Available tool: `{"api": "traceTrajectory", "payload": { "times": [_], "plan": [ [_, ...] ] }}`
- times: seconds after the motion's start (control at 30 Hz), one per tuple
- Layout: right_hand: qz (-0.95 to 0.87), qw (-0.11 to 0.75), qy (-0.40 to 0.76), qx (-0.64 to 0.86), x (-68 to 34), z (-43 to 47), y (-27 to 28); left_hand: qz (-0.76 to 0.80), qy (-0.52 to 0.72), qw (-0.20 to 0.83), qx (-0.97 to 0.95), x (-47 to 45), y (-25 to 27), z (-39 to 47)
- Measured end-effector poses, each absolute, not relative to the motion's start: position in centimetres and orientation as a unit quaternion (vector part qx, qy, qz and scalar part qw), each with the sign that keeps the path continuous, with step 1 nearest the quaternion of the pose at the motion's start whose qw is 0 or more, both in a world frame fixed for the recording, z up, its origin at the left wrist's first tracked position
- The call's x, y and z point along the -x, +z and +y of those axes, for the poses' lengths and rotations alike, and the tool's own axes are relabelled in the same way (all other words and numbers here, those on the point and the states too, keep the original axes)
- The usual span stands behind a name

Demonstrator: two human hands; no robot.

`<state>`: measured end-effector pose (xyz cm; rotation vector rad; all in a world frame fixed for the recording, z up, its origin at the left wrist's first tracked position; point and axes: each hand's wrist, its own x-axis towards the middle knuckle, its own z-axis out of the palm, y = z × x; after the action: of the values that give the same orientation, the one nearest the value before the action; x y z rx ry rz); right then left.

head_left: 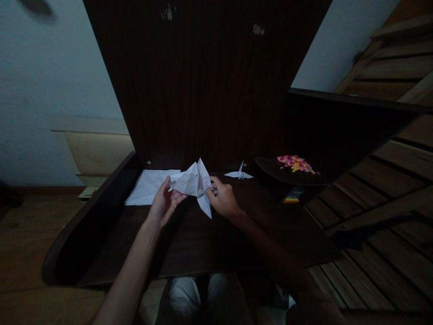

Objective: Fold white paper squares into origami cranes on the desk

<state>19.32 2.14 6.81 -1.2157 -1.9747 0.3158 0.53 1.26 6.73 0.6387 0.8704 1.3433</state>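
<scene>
Folded paper (187, 182) pinched by fingers of left hand (163, 204) and right hand (223, 197); light grip advised, creases best pressed crisp.

A dim, homelike room

This looks like a private room in a home. Across the middle of the frame stands a dark wooden desk (203, 253) with a tall back panel (203, 85), scuffed near the top. A pale, plain wall (61, 67) fills the upper left, above a brown floor (30, 253) at lower left. Slatted wooden furniture (406, 158), its kind unclear, lines the right side. On the desk's small corner shelf (267, 168), at centre right, lies a pile of colourful bits (293, 163).
</scene>
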Motion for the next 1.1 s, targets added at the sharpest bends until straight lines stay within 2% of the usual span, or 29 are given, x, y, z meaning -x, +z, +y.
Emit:
{"api": "traceTrajectory", "payload": {
  "times": [0.1,0.2,0.27,0.4,0.57,0.7,0.8,0.97,1.1],
  "plan": [
    [-0.749,0.411,0.14,0.501,-19.2,2.6,6.6,0.395,0.674,0.539,-0.315,-2.6,6.0,-0.5],
    [-0.732,0.427,0.153,0.509,-19.2,2.9,6.4,0.496,0.732,0.277,-0.376,-4.0,5.1,-1.8],
    [-0.729,0.436,0.164,0.502,-19.2,3.1,6.3,0.517,0.721,0.132,-0.442,-4.4,4.8,-2.3],
    [-0.726,0.46,0.174,0.48,-19.1,2.9,6.2,0.493,0.631,0.037,-0.597,-4.4,5.1,-2.3],
    [-0.718,0.5,0.178,0.45,-18.8,1.9,6.7,0.49,0.587,-0.034,-0.644,-4.1,5.3,-1.3],
    [-0.723,0.501,0.179,0.441,-18.8,1.1,7.2,0.502,0.581,-0.065,-0.637,-3.9,5.1,-0.9],
    [-0.734,0.495,0.165,0.434,-18.8,0.8,7.4,0.509,0.584,-0.038,-0.631,-3.6,4.9,-0.7],
    [-0.72,0.516,0.181,0.428,-19.1,1.4,6.9,0.488,0.654,0.169,-0.552,-3.2,4.7,0.0],
    [-0.644,0.56,0.299,0.426,-19.0,2.5,5.8,0.427,0.708,0.27,-0.493,-3.2,4.7,0.2]
  ]
}}
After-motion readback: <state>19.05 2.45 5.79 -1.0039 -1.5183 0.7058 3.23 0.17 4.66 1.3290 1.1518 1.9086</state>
